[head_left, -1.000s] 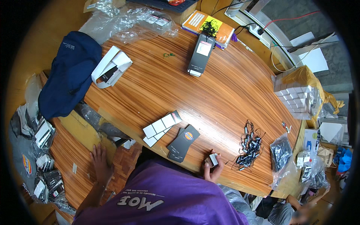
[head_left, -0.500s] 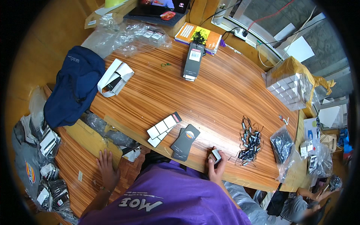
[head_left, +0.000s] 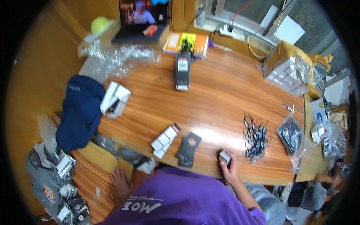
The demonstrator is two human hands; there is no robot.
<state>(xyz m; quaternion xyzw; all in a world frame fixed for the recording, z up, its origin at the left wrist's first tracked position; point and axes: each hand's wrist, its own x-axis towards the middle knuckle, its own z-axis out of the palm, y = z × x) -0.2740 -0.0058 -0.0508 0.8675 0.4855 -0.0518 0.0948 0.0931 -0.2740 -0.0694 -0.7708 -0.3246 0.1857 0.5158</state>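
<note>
My right hand [head_left: 231, 169] is closed round a small stack of tags [head_left: 224, 156] with a pale face and dark sides, at the table's front edge. To its left lie overlapping dark grey tags [head_left: 188, 150] with a round coloured emblem. Beside those, tags with white labels [head_left: 165, 141] are fanned out. A tangled pile of black hang-tag strings [head_left: 256, 139] lies to the right of this hand. My left hand [head_left: 120, 182] holds nothing; its fingers are stretched out and spread over the lower surface at the left, next to a brown cardboard strip [head_left: 92, 157].
A bound stack of grey tags [head_left: 183, 71] lies at the back, before orange books [head_left: 202, 43] and a laptop [head_left: 140, 33]. A navy bag [head_left: 80, 112] and a white carton [head_left: 116, 98] occupy the left. Right: packed white boxes [head_left: 287, 75] and a plastic bag [head_left: 290, 135]. Another person [head_left: 315, 195] is at lower right.
My view has tilted up and shifted, so more of the laptop screen shows. The right hand still grips the small stack; the left stays spread out at the lower surface.
</note>
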